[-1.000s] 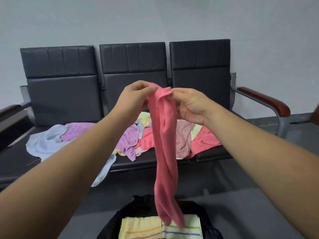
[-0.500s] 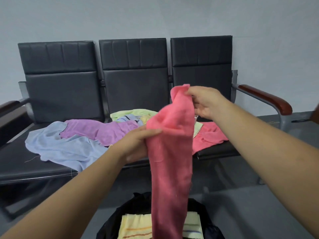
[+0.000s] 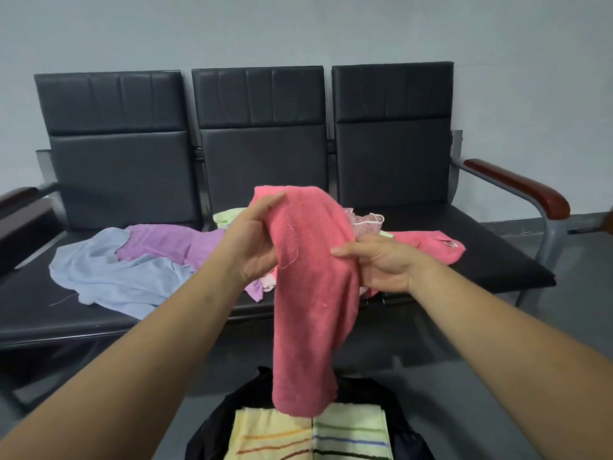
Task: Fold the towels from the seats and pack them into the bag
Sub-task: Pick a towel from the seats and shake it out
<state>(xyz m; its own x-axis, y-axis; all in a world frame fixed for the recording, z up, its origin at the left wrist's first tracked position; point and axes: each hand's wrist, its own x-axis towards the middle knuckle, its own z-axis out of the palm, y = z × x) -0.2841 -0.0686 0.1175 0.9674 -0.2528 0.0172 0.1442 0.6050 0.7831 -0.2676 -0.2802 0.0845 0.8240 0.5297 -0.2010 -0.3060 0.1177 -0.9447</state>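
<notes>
A coral-pink towel [image 3: 311, 293] hangs doubled over in front of me, its lower end just above the black bag [image 3: 219, 423]. My left hand [image 3: 252, 237] holds the towel's upper left edge, fingers behind the fold. My right hand [image 3: 378, 260] grips its right side, thumb on the front. Two folded striped towels [image 3: 311, 436] lie side by side inside the bag. Loose towels cover the seats behind: light blue [image 3: 109, 277], purple [image 3: 166, 242], pale green [image 3: 225, 216] and another pink one [image 3: 431, 245].
A black three-seat bench [image 3: 262, 154] stands against a grey wall. It has a wooden armrest at the right [image 3: 517, 187] and another at the left [image 3: 16, 197]. Grey floor surrounds the bag.
My right hand came down from the towel's top corner to its right side. My left hand rose to the upper fold. The towel now hangs doubled and shorter.
</notes>
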